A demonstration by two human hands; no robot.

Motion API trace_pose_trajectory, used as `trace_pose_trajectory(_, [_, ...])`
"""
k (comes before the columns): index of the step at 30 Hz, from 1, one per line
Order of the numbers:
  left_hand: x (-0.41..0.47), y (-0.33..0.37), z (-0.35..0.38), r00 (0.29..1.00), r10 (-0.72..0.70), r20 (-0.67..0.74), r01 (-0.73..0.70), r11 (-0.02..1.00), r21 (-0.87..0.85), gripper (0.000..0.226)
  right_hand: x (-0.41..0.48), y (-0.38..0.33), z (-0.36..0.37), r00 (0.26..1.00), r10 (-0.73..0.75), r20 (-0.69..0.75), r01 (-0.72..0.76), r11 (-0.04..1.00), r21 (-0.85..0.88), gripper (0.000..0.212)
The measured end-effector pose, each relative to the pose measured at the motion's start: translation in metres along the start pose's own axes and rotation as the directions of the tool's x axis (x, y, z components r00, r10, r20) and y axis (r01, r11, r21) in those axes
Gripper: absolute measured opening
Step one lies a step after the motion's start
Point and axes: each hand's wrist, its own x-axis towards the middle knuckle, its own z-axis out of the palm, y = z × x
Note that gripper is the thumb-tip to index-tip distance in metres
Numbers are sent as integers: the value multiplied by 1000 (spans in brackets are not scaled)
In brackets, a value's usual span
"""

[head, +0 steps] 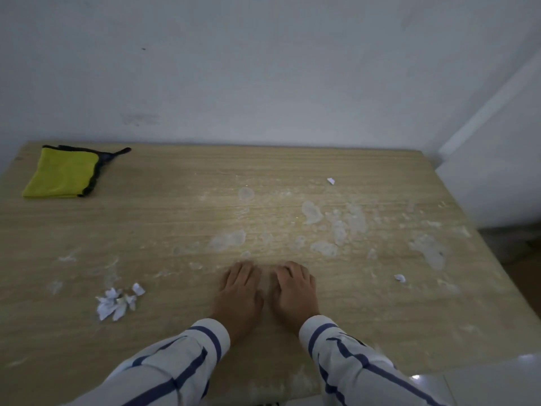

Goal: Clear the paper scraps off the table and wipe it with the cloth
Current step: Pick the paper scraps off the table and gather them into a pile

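From the head camera I see my left hand [238,291] and my right hand [294,290] lying flat on the table [175,218], close to its near edge. They sit side by side with a small gap between them. The fingers look stretched out, and both hands hold nothing.

The cloth [63,174] is yellow with a dark edge. It lies folded in the far left corner of the table. It looks soft and floppy, so I think it would bunch up if I pushed it. I would grab it in the middle of the fold with my whole hand.

A pile of paper scraps [117,303] lies on the left side of the table, near the front edge. One small scrap [330,180] sits toward the far right of the table. Another little scrap [400,278] sits near the right edge. The scraps look very light and crumpled. I think a quick move could blow them away. I would pinch them softly or sweep them together with the side of a hand.

White smears [314,212] cover the middle and right of the table. They look dried on, so I guess the cloth needs a firm rub there.
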Motion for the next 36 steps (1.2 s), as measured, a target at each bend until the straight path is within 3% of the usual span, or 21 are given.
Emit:
trace_pose_trajectory(3, [14, 23, 13, 999, -10, -36, 11, 1000, 24, 84, 2, 33, -5, 999, 45, -31, -45, 999, 4, 51])
trace_pose_trajectory(8, [39, 60, 31, 999, 9, -41, -7, 998, 66, 81, 1, 75, -16, 993, 85, -81, -83, 996, 22, 60])
trace_pose_trajectory(15, [64, 104, 50, 999, 29, -25, -27, 996, 82, 78, -7, 121, -28, 970, 198, -142, -190, 980, 64, 51])
trace_pose_trajectory(18, [72, 118, 56, 999, 49, -20, -47, 994, 102, 75, -13, 147, -39, 935, 299, -193, -283, 953, 104, 36])
trace_pose_trajectory(22, [81, 132, 61, 998, 61, -32, -58, 993, 102, 73, -19, 178, -59, 866, 444, -230, -418, 896, 152, 39])
trace_pose_trajectory(25, [83, 136, 62, 998, 52, -32, -49, 994, 98, 75, -20, 192, -65, 831, 507, -230, -475, 861, 183, 30])
trace_pose_trajectory(36, [93, 141, 51, 996, 62, -71, -55, 993, 104, 59, 2, 188, -79, 922, 367, -120, -325, 905, 273, 18])
